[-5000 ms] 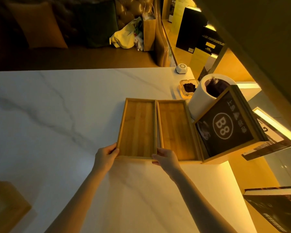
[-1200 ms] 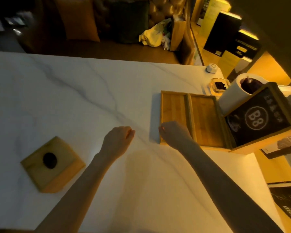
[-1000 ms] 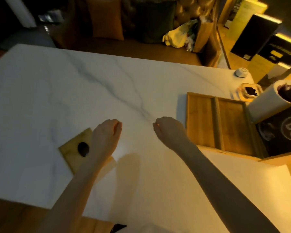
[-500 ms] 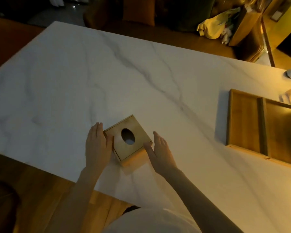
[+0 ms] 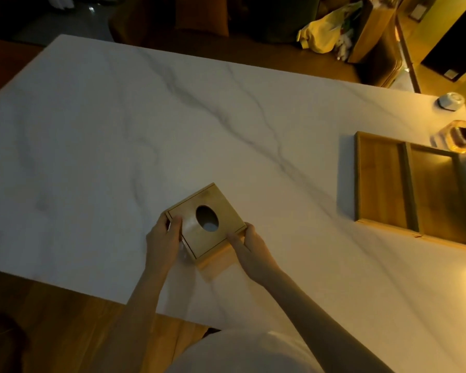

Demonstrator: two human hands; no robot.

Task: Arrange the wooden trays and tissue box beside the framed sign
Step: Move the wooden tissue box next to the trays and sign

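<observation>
A square wooden tissue box (image 5: pixel 197 232) with an oval hole in its lid is near the front edge of the white marble table (image 5: pixel 119 135), turned at an angle. My left hand (image 5: pixel 163 239) grips its left corner and my right hand (image 5: pixel 249 244) grips its right corner. The box looks slightly raised off the table. Two wooden trays lie side by side at the right: the left tray (image 5: pixel 378 181) and the right tray (image 5: pixel 439 195), partly cut off by the frame edge. The framed sign is out of view.
A glass ashtray (image 5: pixel 464 138) and a small white round device (image 5: pixel 449 101) sit at the table's far right corner. Behind the table stand a sofa, a yellow bag (image 5: pixel 320 36) and a paper bag (image 5: pixel 369 30). Wooden floor (image 5: pixel 65 319) lies below the table's front edge.
My hands left the trays, moved left to the tissue box and closed on its two corners. The box has lifted slightly. The view swung left, so the sign dropped out of sight.
</observation>
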